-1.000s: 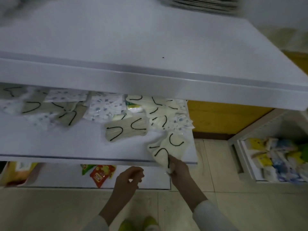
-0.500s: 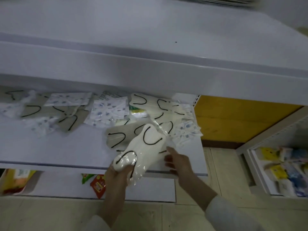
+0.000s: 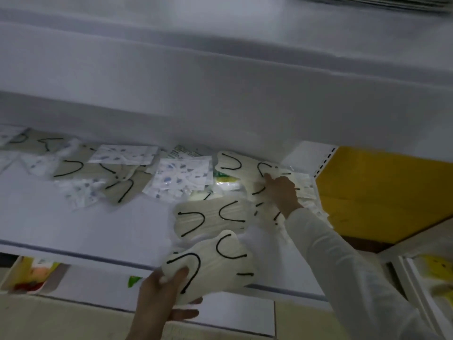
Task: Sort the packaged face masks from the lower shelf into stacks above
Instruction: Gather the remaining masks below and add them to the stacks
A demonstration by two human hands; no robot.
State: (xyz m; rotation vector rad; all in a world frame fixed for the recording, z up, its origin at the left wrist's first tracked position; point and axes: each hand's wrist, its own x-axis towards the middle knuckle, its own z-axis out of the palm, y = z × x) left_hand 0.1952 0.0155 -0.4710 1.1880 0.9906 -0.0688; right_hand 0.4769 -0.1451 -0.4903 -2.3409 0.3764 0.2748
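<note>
- Lower shelf [image 3: 73,222]: loose masks [image 3: 179,177] crowd its back, so the sorting looks far from done.
- White mask [image 3: 215,261] is now off the shelf's front edge, gripped by the left hand [image 3: 159,293].
- Right hand [image 3: 282,190] has shot to the shelf's back right, fingers stretched onto another pack [image 3: 235,165].

White lower shelf [image 3: 73,217] set beneath white upper shelf [image 3: 220,69]. Cream packaged mask with black ear loops [image 3: 215,263] held over near edge of lower shelf, gripped at its left end by left hand [image 3: 159,298]. Second cream packaged mask [image 3: 208,217] laid flat just behind it. Pile of cream packaged masks [image 3: 232,168] heaped at far right of lower shelf, right hand [image 3: 282,192] rested on it. Spotted-print packaged masks [image 3: 181,177] placed left of pile; grey-beige packaged masks [image 3: 73,168] spread further left. Yellow panel [image 3: 380,192] seen right of lower shelf. Blurred stack of flat items [image 3: 392,1] set far right on upper shelf.
</note>
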